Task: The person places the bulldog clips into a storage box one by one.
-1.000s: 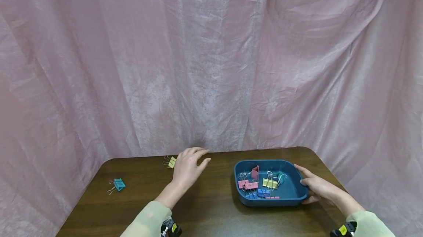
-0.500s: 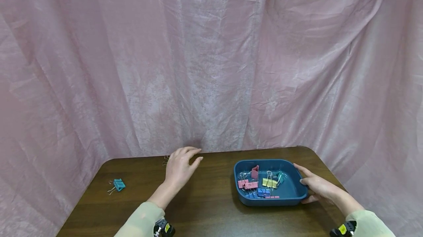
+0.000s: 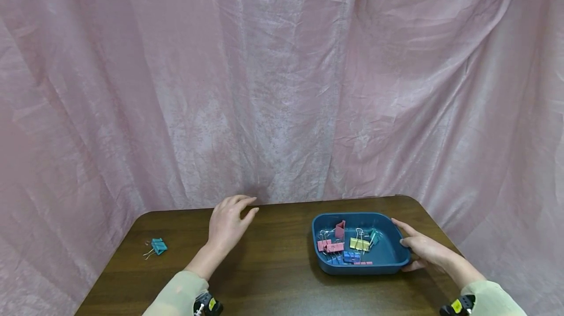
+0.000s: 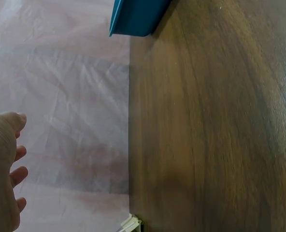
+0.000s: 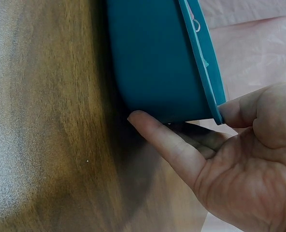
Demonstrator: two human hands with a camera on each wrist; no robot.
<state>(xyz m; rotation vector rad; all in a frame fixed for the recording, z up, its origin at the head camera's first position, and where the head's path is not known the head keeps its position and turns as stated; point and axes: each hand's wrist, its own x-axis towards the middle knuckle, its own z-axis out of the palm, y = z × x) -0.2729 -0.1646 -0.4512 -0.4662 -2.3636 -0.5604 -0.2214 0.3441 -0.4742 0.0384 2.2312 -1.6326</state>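
My left hand [image 3: 225,228] hovers near the table's far edge, its fingers loosely spread and holding nothing. A yellow binder clip [image 4: 131,224] shows at the bottom of the left wrist view, at the table edge; in the head view the left hand hides it. At the right, my right hand [image 3: 426,248] grips the end of a blue plastic bin [image 3: 387,269], thumb at the rim and fingers against the outer wall. Inside the bin lie several binder clips, among them a yellow one [image 3: 360,244], pink ones [image 3: 335,247] and a blue one [image 3: 351,257].
A teal binder clip [image 3: 159,246] lies on the left part of the brown wooden table [image 3: 273,267]. Behind the table's far edge hangs a pink curtain [image 3: 282,110].
My left hand has moved left along the far edge and now covers the yellow binder clip in the head view. The right hand and the bin have stayed in place.
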